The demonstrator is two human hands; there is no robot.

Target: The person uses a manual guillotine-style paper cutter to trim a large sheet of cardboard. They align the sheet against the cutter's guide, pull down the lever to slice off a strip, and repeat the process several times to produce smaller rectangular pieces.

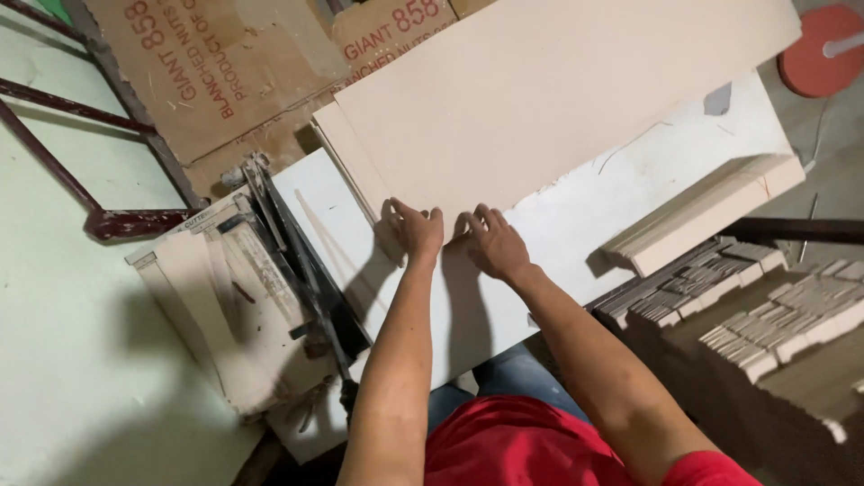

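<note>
A stack of large cream cardboard sheets (540, 90) lies on a white worktop (468, 297). My left hand (414, 227) and my right hand (490, 241) rest side by side on the near edge of the stack, fingers spread and pressed against it. Neither hand holds anything. To the left of my hands sits a lever paper cutter with a long dark blade arm (301, 261) and a worn pale base (216, 306).
Brown printed cartons (216, 81) lie behind the cutter. A narrow pile of cream strips (702, 211) rests at the right, with stacks of small cut pieces (774, 315) below it. A dark red metal frame (99, 216) stands left, a red round object (819, 63) top right.
</note>
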